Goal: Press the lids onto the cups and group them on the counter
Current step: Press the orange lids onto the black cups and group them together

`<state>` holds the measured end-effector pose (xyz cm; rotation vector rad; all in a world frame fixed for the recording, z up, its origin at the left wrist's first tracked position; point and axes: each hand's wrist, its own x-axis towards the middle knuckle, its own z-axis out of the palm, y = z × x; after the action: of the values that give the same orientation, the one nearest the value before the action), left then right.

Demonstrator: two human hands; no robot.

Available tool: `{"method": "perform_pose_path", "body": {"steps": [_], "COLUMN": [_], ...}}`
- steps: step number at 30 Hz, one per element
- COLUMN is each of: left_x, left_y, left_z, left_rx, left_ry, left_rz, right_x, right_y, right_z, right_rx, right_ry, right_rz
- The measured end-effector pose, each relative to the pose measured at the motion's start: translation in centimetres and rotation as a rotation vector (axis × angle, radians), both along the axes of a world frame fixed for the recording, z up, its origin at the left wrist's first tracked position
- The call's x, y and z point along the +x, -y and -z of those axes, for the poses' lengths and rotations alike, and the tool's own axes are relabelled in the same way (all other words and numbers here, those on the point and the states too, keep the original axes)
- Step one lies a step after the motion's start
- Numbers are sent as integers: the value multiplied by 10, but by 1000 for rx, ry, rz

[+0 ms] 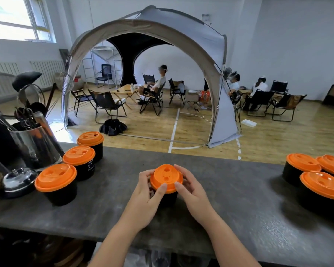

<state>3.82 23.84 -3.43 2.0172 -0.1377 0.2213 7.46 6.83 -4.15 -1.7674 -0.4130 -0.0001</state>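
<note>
— Any writing you can read?
— Only on the middle cup (pixel 85 166) of the left row: white print down its black side, something like "HELLO", too small to be sure of the rest.
— And the cup being worked on?
— A black cup (pixel 167 198) stands at the middle of the grey stone-like counter (pixel 239 199), capped by a round orange lid (pixel 166 178) with moulded recesses. The left hand (pixel 147 193) and right hand (pixel 191 187) both curl round the lid's rim, thumbs on its near edge, fingertips at the far edge.
— The others?
— Three lidded black cups run in a diagonal row at left: the front cup (pixel 56 185), the printed one, then the back cup (pixel 91 144). More lidded cups (pixel 316 180) cluster at the right edge, touching one another.
— Other containers?
— A shiny metal pitcher (pixel 35 147) holding dark utensils (pixel 24 116), with a domed chrome bell (pixel 18 180) nearer the camera.
</note>
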Motion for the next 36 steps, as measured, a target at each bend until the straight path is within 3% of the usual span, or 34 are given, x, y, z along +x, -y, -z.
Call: {"method": "perform_pose_path", "body": {"steps": [4,12,22,27,31,36], "left_x": [8,5,6,3,0,11], "left_y": [-8,3,3,-3,-14,-25], "left_z": [-2,11,13,0,-9,-29], "left_rx": [119,-104,-88,-112,1,243], "left_ry": [-69,-43,-17,-113,-86,-161], "left_rz": [58,106,110,148,92,74], "right_x": [-4,-6,-7,-8,-6,-13], "right_y": [-3,-3,-2,-1,7,6], "right_z": [0,-1,-2,-7,-4,-7], "right_rx": [17,-110,-143,-145,-4,-171], "right_ry": [-29,-4,-17,-34,-46,-68], "right_rz": [12,-36,-52,-92,40,-105]}}
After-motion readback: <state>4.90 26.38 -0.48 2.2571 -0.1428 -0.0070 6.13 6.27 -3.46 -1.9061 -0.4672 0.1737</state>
